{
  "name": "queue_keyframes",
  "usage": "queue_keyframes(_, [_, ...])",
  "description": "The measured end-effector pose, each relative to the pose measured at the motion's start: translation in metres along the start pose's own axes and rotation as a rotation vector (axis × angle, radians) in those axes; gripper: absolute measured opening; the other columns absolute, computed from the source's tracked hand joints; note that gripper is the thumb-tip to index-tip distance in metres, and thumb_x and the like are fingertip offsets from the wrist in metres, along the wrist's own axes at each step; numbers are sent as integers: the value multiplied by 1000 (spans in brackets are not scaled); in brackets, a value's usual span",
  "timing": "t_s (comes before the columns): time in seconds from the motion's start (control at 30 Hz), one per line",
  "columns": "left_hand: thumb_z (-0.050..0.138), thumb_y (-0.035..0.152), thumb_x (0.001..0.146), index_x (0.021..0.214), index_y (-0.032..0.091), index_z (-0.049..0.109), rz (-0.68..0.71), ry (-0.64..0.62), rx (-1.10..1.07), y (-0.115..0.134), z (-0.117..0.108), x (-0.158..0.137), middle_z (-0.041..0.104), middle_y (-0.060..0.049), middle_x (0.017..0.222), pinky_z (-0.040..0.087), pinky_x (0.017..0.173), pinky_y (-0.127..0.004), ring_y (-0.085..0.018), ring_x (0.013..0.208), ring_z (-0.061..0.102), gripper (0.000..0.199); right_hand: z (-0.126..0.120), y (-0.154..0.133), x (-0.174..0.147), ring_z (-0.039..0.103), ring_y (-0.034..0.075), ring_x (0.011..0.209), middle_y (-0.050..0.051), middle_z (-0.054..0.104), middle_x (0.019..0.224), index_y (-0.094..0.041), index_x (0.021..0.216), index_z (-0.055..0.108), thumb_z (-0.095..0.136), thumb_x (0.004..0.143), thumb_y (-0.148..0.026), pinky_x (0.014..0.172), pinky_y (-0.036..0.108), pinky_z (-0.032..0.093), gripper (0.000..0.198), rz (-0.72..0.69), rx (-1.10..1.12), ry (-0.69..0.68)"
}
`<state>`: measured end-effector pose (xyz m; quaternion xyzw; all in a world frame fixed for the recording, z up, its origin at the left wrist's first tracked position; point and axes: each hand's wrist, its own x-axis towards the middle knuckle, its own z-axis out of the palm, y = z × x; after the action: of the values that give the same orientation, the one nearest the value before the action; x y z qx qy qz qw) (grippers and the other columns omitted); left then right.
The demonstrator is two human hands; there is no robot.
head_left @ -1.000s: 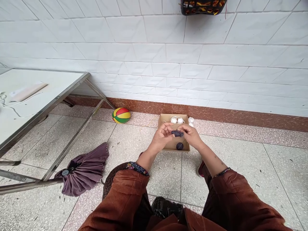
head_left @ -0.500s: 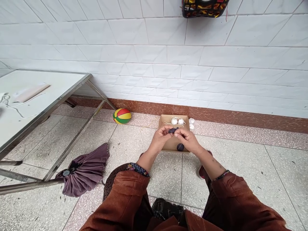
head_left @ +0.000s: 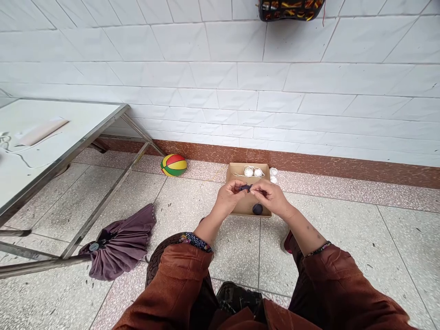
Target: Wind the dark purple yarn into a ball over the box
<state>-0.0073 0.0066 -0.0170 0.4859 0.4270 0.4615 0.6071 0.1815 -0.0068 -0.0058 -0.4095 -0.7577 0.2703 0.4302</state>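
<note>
Above a shallow cardboard box, my left hand is closed on a small bundle of dark purple yarn. Thumb and fingers of my right hand are pinched at the bundle's right end; what lies between those fingertips looks like dark yarn, though it is mostly hidden. Inside the box, near its front edge, lies a dark ball of yarn. Two white yarn balls with loose strands rest at the box's back. More white yarn balls sit just outside its right side.
A multicoloured ball lies by the wall. On the left stands a metal-framed table with a pale flat item and cord on top. A folded purple umbrella lies beside its leg. A dark basket hangs above.
My right hand has shifted slightly to the right and turned at the bundle's end. The left hand keeps its hold, almost unmoved. The view has tilted a little.
</note>
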Motion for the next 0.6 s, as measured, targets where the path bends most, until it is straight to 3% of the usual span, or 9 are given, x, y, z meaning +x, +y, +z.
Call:
queue_keyframes(0.2, [85,27,71,99,19,70,-51,-191,-151,12,4,-6,70,-2,93,47,82,-28,-13,86,63,33,0,15,5,61,19,78,3,67,80,-23,85,67,58,97,-27,72,32,48,16,68,17,78])
queue_keyframes(0.4, [86,28,70,95,19,72,-83,-85,-316,14,4,-5,70,-3,97,48,83,-30,-13,86,62,30,18,21,-2,59,17,71,1,63,76,-22,85,61,52,99,-28,66,29,46,18,97,-9,-19])
queue_keyframes(0.6, [85,27,68,94,18,70,-42,14,-217,9,-1,1,71,-2,95,47,85,-30,-13,87,62,31,14,10,-5,62,17,79,4,67,88,-22,95,64,52,100,-27,73,30,48,14,-2,-23,-76])
